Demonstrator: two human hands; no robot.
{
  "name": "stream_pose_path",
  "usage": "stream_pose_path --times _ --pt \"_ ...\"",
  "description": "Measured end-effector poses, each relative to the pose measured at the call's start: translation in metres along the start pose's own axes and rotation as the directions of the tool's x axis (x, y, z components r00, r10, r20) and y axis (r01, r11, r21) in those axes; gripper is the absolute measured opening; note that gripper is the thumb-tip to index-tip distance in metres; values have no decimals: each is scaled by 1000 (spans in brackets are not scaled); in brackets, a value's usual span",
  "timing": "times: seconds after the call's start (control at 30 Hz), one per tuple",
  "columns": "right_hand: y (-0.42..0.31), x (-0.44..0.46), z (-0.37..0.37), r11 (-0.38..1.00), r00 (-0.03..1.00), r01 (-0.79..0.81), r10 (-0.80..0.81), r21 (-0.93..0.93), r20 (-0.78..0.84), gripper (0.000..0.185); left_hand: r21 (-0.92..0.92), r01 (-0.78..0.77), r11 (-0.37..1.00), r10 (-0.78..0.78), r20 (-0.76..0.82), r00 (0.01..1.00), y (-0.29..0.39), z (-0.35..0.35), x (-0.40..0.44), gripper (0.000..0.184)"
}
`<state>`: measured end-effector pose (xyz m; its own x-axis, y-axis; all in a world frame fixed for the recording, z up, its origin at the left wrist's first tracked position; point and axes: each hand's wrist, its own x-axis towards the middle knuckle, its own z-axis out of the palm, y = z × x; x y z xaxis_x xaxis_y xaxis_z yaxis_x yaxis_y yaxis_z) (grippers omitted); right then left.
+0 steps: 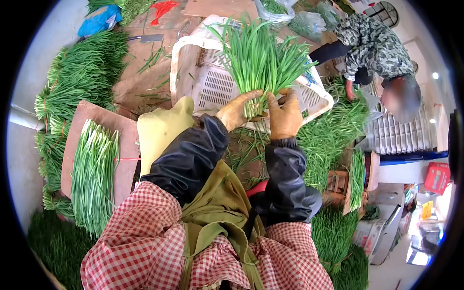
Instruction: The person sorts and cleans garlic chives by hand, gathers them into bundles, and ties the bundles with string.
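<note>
A bunch of long green leafy stalks (pixel 263 60) stands upright, its pale cut ends down, over the near edge of a white plastic crate (pixel 215 84). My left hand (pixel 237 110), in a tan glove, is wrapped round the lower stalks from the left. On the right, my right hand (pixel 285 116), gloved too, pinches at the bunch near its base with thumb and fingers. At the left, a pile of stalks (pixel 94 174) lies on a brown board (pixel 126 140), with a red strip across the board.
Stacked bundles (pixel 82 72) line the left wall, near a knife (pixel 147 37) and red ties (pixel 163 10). Loose greens (pixel 333 130) lie to the right. Another person (pixel 382 53) in camouflage bends at the upper right, a hand in the greens. A yellow cloth (pixel 164 130) sits left of my arm.
</note>
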<state>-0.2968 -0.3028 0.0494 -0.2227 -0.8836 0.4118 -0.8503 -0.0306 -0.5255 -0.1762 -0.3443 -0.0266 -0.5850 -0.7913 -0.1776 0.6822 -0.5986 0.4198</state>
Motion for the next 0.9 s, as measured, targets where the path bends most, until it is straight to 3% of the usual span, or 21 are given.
stream_pose_path --times 0.17,0.33,0.4,0.43,0.5,0.57,0.63,0.67,0.7,0.77,0.83,0.87,0.9 --pt "4 27 13 984 987 -97 114 -150 113 26 48 20 999 -18 -34 999 0 4 -2 29" --pt "2 24 11 966 987 -110 134 -235 87 24 67 13 998 -14 8 1000 2 5 -4 30" --pt "0 18 10 986 1000 23 -25 -167 -8 14 44 -9 999 9 -7 1000 -1 5 -1 37" --pt "-1 16 12 986 1000 22 -24 -167 -7 14 24 -29 999 29 -21 999 0 9 -4 45" --pt "-5 11 16 887 896 429 -442 -173 -43 10 31 -61 998 63 -77 995 0 19 -12 49" --pt "-13 8 12 870 884 464 -468 -169 19 11 40 -100 994 104 -133 986 4 23 -17 53" --pt "-11 7 15 838 856 516 -512 -179 72 12 -17 21 1000 -22 -24 999 12 16 -17 53" --pt "-12 6 15 839 857 515 -510 -179 73 12 53 -55 997 53 43 998 8 7 -8 41" --pt "-14 3 13 801 825 564 -557 -199 94 10 56 -53 997 50 46 998 7 -2 3 41" --pt "-18 -6 8 762 793 607 -598 -225 114 9 -222 264 939 -243 115 963 10 -1 16 43" --pt "-24 -31 1 733 730 680 -678 13 85 12 -175 223 959 -200 142 970 9 7 4 45" --pt "-21 -43 -6 736 733 677 -675 12 82 12 -130 176 976 -153 169 974 11 15 -6 47" --pt "-18 -55 -15 795 792 578 -601 185 107 17 -88 124 988 -104 199 974 12 19 -11 50"
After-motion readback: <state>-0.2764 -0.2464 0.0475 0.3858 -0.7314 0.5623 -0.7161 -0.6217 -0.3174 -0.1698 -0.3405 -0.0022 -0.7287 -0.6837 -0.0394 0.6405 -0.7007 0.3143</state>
